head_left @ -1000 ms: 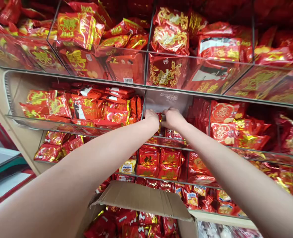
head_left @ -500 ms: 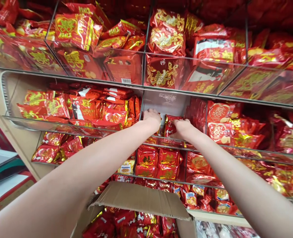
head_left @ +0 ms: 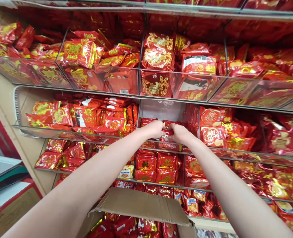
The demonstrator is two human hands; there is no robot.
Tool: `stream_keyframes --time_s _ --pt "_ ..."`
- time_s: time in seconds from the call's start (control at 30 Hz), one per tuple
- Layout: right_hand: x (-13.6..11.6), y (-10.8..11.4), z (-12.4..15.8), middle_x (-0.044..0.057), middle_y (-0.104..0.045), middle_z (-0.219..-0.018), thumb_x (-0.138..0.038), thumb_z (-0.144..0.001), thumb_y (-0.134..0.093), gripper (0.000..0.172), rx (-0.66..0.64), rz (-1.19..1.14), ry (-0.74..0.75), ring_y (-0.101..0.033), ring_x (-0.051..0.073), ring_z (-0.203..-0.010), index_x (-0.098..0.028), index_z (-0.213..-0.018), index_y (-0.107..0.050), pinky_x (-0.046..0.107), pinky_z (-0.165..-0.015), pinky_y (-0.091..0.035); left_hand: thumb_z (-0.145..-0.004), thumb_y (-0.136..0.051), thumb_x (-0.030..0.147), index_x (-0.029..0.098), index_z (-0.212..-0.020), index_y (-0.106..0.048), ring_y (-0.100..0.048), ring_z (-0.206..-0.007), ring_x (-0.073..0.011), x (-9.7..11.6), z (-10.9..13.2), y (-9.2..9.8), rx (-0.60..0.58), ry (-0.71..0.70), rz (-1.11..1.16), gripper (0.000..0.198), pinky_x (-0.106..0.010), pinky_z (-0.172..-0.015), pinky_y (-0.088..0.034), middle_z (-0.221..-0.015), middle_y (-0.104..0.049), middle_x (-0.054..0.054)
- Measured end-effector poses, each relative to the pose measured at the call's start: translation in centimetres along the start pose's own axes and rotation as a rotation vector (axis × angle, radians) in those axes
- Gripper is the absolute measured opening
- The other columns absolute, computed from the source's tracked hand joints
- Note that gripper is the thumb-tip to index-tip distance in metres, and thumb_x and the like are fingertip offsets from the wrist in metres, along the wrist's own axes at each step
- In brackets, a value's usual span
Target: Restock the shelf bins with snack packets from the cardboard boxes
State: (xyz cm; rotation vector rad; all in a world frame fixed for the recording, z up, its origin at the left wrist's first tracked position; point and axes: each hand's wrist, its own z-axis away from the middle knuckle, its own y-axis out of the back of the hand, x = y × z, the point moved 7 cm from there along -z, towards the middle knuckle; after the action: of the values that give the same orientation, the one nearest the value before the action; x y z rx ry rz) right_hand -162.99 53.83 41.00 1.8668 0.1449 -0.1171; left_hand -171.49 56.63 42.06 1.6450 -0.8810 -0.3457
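Note:
Both hands reach into the middle shelf's central compartment. My left hand (head_left: 157,129) and my right hand (head_left: 177,133) are close together, with fingertips curled onto a small red packet (head_left: 168,132) between them. More red packets (head_left: 148,122) lie in the compartment behind and beside my left hand, and one (head_left: 170,145) shows below the hands behind the clear front strip. The pale back panel (head_left: 161,110) of the compartment shows above them. Below, an open cardboard box (head_left: 141,205) holds many red and gold packets (head_left: 126,224).
Clear-fronted shelves (head_left: 102,94) full of red packets run above, beside and below the hands. Dividers separate the compartments. The box's raised flap stands close beneath my forearms. A red-edged carton (head_left: 15,201) is at the lower left.
My left hand has moved right and down, and my right hand slightly left, so they now meet at one packet. Packets show where my left hand was. The view has tilted up.

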Motion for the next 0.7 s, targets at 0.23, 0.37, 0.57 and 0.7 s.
stream_keyframes --time_s 0.23,0.37,0.57,0.7 --pt "-0.2 0.3 0.3 0.011 -0.066 -0.096 -0.032 -0.062 -0.068 0.042 0.024 0.013 0.019 -0.059 0.024 -0.093 -0.017 -0.1 -0.061 0.026 -0.07 -0.044 -0.064 -0.064 0.026 0.019 -0.073 -0.063 -0.058 -0.063 -0.015 -0.6 0.4 0.9 0.024 0.156 -0.045 0.012 -0.022 -0.062 -0.042 -0.055 -0.059 0.001" --pt "-0.5 0.4 0.0 0.011 -0.065 -0.097 -0.023 -0.064 -0.065 0.039 0.044 0.015 0.083 -0.059 0.023 -0.092 -0.016 -0.103 -0.059 0.025 -0.071 -0.044 -0.057 -0.069 0.016 0.016 -0.066 -0.064 -0.06 -0.079 -0.0222 -0.6 0.3 2.2 0.034 0.191 -0.163 0.01 -0.027 -0.073 -0.043 -0.068 -0.063 -0.005" --pt "-3.1 0.3 -2.6 0.007 -0.067 -0.092 -0.022 -0.062 -0.067 0.03 0.016 0.051 0.23 -0.061 0.021 -0.086 -0.018 -0.091 -0.063 0.024 -0.07 -0.043 -0.063 -0.063 0.008 0.008 -0.083 -0.066 -0.057 -0.094 -0.0316 0.0 0.5 3.7 0.001 0.254 -0.315 0.021 -0.039 -0.085 -0.041 -0.092 -0.063 -0.02" --pt "-4.9 -0.6 -4.3 0.01 -0.067 -0.09 -0.027 -0.063 -0.066 0.026 0.019 0.1 0.253 -0.061 0.024 -0.085 -0.016 -0.087 -0.065 0.027 -0.07 -0.044 -0.064 -0.065 0.013 0.001 -0.102 -0.059 -0.046 -0.108 -0.0381 0.3 1.1 3.5 0.003 0.275 -0.403 0.04 -0.047 -0.088 -0.037 -0.112 -0.052 -0.028"
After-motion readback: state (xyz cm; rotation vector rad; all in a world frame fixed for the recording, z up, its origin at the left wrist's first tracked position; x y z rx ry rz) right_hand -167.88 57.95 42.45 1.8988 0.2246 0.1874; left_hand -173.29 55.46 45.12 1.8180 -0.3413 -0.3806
